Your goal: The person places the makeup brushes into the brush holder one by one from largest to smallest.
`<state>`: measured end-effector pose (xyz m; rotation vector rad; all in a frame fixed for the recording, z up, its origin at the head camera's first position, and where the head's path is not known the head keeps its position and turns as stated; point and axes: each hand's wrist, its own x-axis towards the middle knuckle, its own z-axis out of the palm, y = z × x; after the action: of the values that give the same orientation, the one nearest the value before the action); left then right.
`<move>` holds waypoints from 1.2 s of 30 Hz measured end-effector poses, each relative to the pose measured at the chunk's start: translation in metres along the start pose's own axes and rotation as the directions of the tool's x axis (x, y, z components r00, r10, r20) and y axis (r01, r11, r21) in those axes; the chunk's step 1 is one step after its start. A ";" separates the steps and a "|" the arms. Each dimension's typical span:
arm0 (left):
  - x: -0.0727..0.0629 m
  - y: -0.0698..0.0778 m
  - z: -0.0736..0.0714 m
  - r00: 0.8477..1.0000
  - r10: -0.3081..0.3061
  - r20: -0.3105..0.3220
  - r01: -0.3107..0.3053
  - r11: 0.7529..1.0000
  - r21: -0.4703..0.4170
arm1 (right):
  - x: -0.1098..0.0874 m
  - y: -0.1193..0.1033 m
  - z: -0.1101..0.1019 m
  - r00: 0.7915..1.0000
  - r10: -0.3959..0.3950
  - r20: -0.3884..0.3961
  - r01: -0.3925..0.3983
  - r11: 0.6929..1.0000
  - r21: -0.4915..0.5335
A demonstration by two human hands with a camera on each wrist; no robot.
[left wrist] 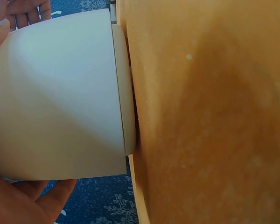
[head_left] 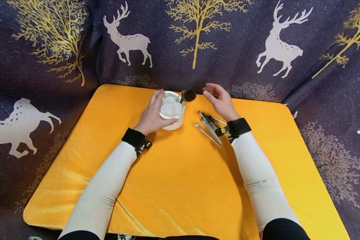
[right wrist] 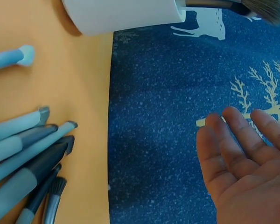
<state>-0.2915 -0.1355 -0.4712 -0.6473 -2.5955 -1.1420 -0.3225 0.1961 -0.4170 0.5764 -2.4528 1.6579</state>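
Observation:
My left hand (head_left: 152,116) grips a white round brush holder (head_left: 175,125), thumb on the near side and fingers round the far left. Inside, the holder is split into compartments about a small central ring. A makeup brush with a large dark fluffy head (head_left: 189,95) leans out of its right side; another head seems to show just behind it. In the air right of the holder is my right hand (head_left: 220,101), fingers loosely bent and nothing in them. Below that hand, several makeup brushes (right wrist: 18,149) lie in a loose bunch, partly hidden by the wrist in the head view.
The table (head_left: 180,186) has a yellow cloth and rounded corners. A dark blue curtain (head_left: 168,43) with white deer and golden trees hangs right behind its far edge and along both sides. One brush (head_left: 208,135) lies slightly apart from the bunch.

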 end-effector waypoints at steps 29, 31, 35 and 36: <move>0.000 0.002 0.001 1.000 -0.005 0.002 0.005 1.000 0.004 | -0.030 0.021 -0.023 0.998 0.065 -0.012 -0.065 0.997 -0.050; 0.000 0.002 0.001 1.000 -0.007 0.003 0.007 1.000 0.006 | -0.032 0.024 -0.026 0.997 0.074 -0.017 -0.075 0.996 -0.043; 0.001 0.002 0.000 1.000 -0.012 0.004 0.012 1.000 0.009 | -0.034 0.028 -0.030 0.996 0.090 -0.024 -0.091 0.995 -0.043; 0.001 0.002 0.001 1.000 -0.013 0.003 0.013 1.000 0.010 | -0.035 0.028 -0.031 0.995 0.095 -0.027 -0.096 0.994 -0.046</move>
<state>-0.2910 -0.1336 -0.4699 -0.6317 -2.6106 -1.1314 -0.3040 0.2423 -0.4400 0.4355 -2.5312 1.6255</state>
